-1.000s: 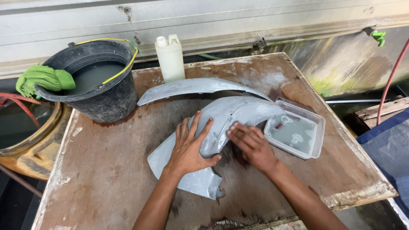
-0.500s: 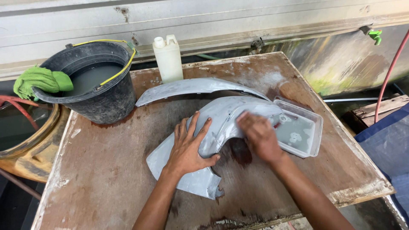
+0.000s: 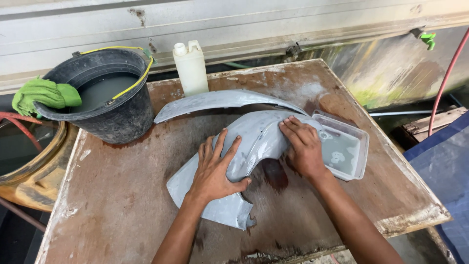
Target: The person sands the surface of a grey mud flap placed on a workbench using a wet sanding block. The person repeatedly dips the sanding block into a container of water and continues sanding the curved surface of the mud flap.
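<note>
A curved grey fender panel (image 3: 254, 134) lies on a wet brown wooden table (image 3: 122, 205). My left hand (image 3: 215, 168) presses flat on the panel's lower left part, fingers spread. On the panel's upper right curve rests my right hand (image 3: 303, 146), its fingers flat against the surface; whether anything lies beneath them is hidden. A second long grey panel strip (image 3: 220, 100) lies just behind the first. Next to my right hand sits a clear plastic tub (image 3: 347, 149) holding cloudy water.
A black bucket (image 3: 105, 105) of grey water with a yellow handle stands at the back left, a green cloth (image 3: 44, 94) draped over its rim. A white plastic jug (image 3: 190, 68) stands at the back edge. A red hose (image 3: 447, 80) hangs at right.
My right hand has slid up and to the right along the panel's curve, toward the plastic tub. My left hand has stayed pressed on the panel.
</note>
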